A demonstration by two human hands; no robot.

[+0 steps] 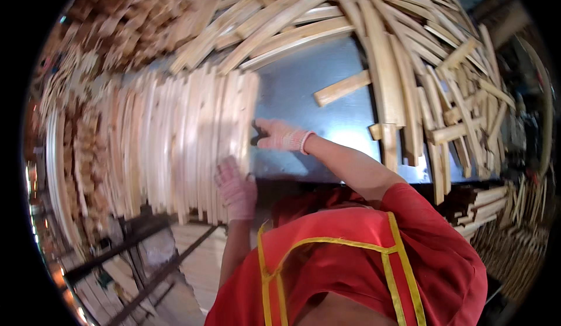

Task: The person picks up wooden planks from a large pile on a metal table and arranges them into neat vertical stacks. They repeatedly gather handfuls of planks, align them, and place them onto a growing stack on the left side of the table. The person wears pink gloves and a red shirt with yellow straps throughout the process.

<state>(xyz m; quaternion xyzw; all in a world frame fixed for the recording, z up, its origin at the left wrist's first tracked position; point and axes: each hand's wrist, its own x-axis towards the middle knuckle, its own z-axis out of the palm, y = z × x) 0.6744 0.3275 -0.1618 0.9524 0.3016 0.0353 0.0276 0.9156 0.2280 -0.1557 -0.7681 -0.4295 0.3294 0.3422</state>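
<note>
My left hand (235,190), in a pale pinkish knit glove, lies against the near ends of a row of pale wooden slats (201,145). Its fingers are stretched out, and no object shows in its grasp. My right hand (281,136), gloved the same way, is over the dark metal tabletop (298,80), just right of the row's right edge. Its fingers point left toward the slats and look apart. Something dark shows at its fingertips; blur hides whether it is soiled glove or shadow. The slats stand side by side, running away from me.
Loose boards (286,25) lie crisscrossed along the far side. More strips (461,98) are heaped at the right, and a short block (342,88) juts onto the metal. Stacked wood (140,10) fills the far left. Dark metal bars (158,273) cross below the row at lower left.
</note>
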